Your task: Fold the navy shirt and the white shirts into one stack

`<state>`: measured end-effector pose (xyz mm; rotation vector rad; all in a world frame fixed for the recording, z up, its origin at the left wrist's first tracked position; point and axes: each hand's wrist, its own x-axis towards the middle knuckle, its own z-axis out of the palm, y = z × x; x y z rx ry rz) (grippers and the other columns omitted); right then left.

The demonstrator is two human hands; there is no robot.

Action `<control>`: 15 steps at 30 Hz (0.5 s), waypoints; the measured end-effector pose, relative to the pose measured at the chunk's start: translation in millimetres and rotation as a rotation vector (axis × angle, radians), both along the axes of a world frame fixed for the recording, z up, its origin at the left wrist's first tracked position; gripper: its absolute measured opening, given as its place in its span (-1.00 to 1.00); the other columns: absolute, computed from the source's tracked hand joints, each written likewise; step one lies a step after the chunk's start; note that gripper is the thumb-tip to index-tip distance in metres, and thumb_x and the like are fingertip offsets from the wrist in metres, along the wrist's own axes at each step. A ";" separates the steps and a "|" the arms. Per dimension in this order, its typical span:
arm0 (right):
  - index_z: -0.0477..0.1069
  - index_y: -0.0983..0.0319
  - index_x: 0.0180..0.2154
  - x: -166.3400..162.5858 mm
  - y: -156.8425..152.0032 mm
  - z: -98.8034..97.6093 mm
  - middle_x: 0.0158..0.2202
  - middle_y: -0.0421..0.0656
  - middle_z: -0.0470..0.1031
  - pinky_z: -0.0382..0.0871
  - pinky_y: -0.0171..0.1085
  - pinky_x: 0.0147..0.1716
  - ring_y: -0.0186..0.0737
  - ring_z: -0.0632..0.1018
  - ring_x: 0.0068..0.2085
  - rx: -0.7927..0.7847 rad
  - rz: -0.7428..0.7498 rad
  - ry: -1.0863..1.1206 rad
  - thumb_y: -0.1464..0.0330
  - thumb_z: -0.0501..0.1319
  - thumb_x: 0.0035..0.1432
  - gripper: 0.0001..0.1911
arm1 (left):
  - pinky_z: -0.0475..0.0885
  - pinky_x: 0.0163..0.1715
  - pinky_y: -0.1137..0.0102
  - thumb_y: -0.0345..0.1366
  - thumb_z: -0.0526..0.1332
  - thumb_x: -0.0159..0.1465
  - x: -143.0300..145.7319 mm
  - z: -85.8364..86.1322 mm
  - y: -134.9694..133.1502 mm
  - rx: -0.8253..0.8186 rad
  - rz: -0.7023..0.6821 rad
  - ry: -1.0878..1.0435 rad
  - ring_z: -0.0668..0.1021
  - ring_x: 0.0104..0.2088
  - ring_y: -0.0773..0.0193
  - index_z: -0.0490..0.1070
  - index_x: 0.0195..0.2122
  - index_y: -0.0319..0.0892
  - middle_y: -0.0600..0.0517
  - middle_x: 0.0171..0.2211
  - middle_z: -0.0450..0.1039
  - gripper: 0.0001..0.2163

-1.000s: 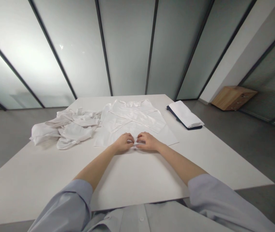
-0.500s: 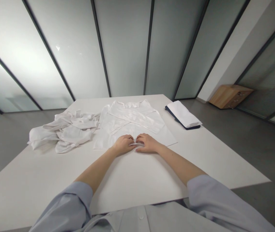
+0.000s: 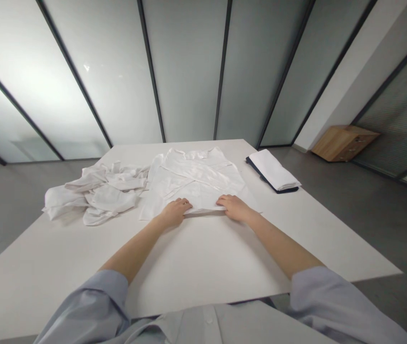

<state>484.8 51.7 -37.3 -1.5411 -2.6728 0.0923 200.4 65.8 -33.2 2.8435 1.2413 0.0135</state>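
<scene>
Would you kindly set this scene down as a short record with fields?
Left hand: holding the near hem of the white shirt
Right hand: holding the same hem, farther right
Shirt: spread on the white table, sleeves folded across it
Left of shirt: crumpled white cloth
Right of shirt: folded white cloth on a dark blue item
Background: frosted panels, wooden cabinet

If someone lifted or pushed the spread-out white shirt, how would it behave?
The white shirt would probably droop, since soft creases run across it. It is likely light, as the cloth looks thin. Pushed, it may bunch up, lying loose on the table.
</scene>
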 end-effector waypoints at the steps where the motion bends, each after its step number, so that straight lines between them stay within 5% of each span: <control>1: 0.47 0.22 -0.02 9.8 -0.9 -2.1 0.05 -0.03 0.45 0.26 -0.20 0.03 -0.13 0.44 0.05 0.004 -0.023 -0.015 0.61 0.12 0.01 -0.51 | 0.35 0.05 0.30 -0.53 0.14 0.10 -9.5 0.2 1.1 0.005 0.025 0.013 0.44 0.02 0.16 0.40 0.04 -0.07 -0.03 0.05 0.39 -0.54; 6: 0.44 0.19 0.05 58.2 -8.5 -21.9 0.20 -0.04 0.31 0.18 -0.07 0.16 -0.05 0.33 0.18 0.114 -0.133 0.063 0.61 0.11 -0.04 -0.41 | 0.25 0.18 0.20 -0.52 0.14 0.06 -59.1 -5.0 7.4 0.156 0.203 -0.038 0.26 0.23 0.08 0.38 0.09 -0.07 -0.03 0.23 0.24 -0.47; 10: 0.33 0.16 0.18 69.3 -4.5 -32.1 0.35 -0.09 0.07 0.08 -0.02 0.24 -0.05 0.15 0.31 0.146 -0.126 0.176 0.60 0.10 -0.08 -0.27 | 0.20 0.22 0.28 -0.54 0.09 0.04 -69.8 -9.6 14.8 0.110 0.266 -0.037 0.24 0.27 0.14 0.31 0.17 -0.13 -0.03 0.27 0.20 -0.40; 15: 0.38 0.20 0.12 55.8 8.5 -21.5 0.17 -0.11 0.39 0.17 -0.16 0.20 -0.18 0.39 0.18 0.028 -0.204 0.167 0.64 0.03 -0.06 -0.32 | 0.31 0.10 0.40 -0.56 0.02 0.08 -60.2 -1.2 24.5 0.042 0.359 -0.023 0.46 0.08 0.24 0.36 0.10 -0.14 0.00 0.09 0.44 -0.46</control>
